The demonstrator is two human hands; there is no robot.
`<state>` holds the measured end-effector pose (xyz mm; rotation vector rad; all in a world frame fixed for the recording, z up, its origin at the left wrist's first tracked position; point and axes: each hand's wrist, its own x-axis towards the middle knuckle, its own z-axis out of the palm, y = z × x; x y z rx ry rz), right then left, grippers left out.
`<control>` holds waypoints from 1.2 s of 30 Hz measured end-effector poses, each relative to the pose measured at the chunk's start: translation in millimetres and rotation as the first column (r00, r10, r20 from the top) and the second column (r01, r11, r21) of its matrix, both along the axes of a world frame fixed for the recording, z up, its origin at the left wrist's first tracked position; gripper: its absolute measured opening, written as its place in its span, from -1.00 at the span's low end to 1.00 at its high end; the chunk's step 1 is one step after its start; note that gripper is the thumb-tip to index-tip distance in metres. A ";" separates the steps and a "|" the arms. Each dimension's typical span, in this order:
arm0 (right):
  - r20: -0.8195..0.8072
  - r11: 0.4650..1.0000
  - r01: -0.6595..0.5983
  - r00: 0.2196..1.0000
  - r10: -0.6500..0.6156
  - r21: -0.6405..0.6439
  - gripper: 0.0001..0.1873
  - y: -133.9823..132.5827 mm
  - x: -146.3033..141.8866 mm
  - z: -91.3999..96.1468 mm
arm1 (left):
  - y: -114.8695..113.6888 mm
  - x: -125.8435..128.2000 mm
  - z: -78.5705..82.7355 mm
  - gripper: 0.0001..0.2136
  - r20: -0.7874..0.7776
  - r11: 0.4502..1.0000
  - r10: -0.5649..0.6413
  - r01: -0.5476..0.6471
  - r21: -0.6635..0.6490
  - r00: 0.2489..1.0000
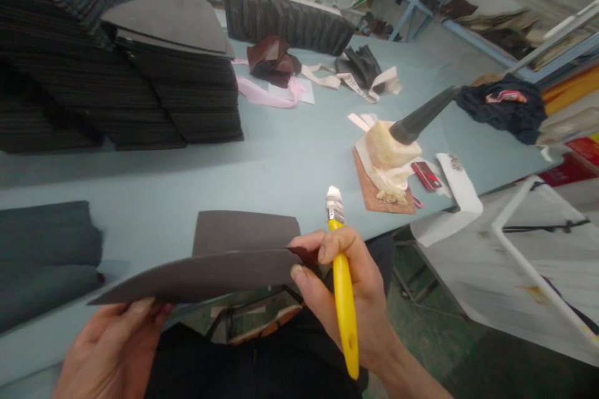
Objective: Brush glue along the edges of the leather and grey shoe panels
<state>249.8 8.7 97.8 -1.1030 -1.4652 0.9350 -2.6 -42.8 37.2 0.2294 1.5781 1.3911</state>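
Between my hands a thin dark grey-brown sheet (215,275) is held up, tilted, above the table's front edge. My left hand (115,346) grips its lower left edge. The thumb and fingertips of my right hand (349,280) pinch its right end, where a dark reddish piece shows. A yellow-handled paintbrush (344,299) is also held in my right hand, tucked between the fingers, its pale-coated bristles pointing away from me. Partly behind the held sheet, another flat grey-brown piece (246,230) lies on the table.
Tall stacks of dark sheets (187,93) stand at the back left. To the right are a glue-smeared yellowish container (388,153) with a black tapered piece on it, and a small red box (426,175). Dark green cloth (47,262) lies left. Ribbons and scraps (274,62) sit farther back.
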 end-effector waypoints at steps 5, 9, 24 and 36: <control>0.020 0.999 -0.026 0.999 0.025 0.027 -0.65 -1.8 0.4 -0.4 | -0.2 -1.1 4.7 -0.87 0.033 0.995 0.065 -0.067 0.068 0.997; 0.042 0.998 -0.030 0.999 0.028 0.055 -0.66 -3.4 0.7 -1.9 | 0.5 -1.4 6.4 -0.79 0.003 0.991 0.049 -0.049 0.125 0.999; 0.061 0.970 -0.096 0.995 0.085 0.225 -0.63 0.8 -0.9 -5.9 | 6.1 0.0 25.9 -0.65 -0.033 0.976 0.097 -0.088 0.198 0.995; 0.072 0.974 -0.076 0.995 0.062 0.214 -0.63 -2.1 8.8 -20.6 | -7.3 15.4 33.1 -0.65 -0.135 0.957 0.064 -0.023 0.289 0.989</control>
